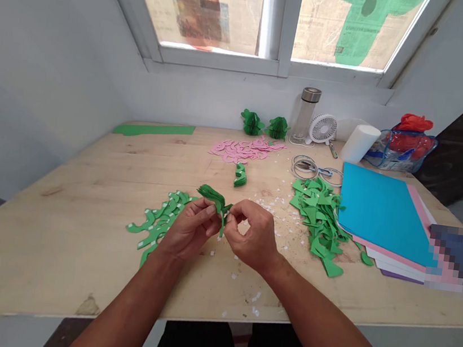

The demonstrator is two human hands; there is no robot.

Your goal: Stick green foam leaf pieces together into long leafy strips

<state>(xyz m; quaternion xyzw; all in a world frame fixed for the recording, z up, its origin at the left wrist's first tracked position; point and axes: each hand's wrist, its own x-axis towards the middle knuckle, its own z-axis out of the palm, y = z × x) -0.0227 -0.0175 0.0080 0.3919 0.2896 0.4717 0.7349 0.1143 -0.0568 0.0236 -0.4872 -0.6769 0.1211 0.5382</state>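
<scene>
While the left hand (191, 226) pinches a green paper stack (213, 195), seemingly steadying it | right hand (252, 234) pinches at its edge | white-marked green cutouts (158, 236) lie nearby, likely for reach

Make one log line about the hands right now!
left hand: holds green paper stack | right hand: at stack's edge | beside left hand: green curved cutouts | beyond: pink paper cutouts
</scene>
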